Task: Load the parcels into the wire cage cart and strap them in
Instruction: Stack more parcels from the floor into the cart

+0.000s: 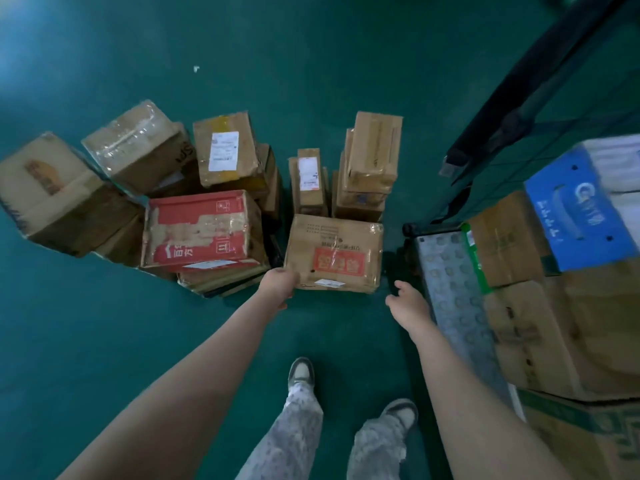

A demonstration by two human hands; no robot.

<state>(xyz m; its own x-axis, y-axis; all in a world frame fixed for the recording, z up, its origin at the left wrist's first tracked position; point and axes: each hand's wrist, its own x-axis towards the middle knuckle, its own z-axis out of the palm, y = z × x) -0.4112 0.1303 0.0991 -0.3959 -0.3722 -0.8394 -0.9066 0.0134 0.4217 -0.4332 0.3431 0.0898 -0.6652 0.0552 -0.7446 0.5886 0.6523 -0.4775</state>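
I'm on the loading step: my left hand (280, 284) grips the near corner of the red-labelled box (334, 252) on the floor (311, 64), while my right hand (408, 303) hangs loose beside it and must, I judge, take the far side before the lift into the cart (446, 282).

One wide-angle camera, worn on the person's head, looks forward and steeply down from standing height at the floor (311, 64). The parcels (334, 252) lie mid-frame, the wire cage cart (446, 271) at right, the person's shoes (301, 370) at the bottom edge.
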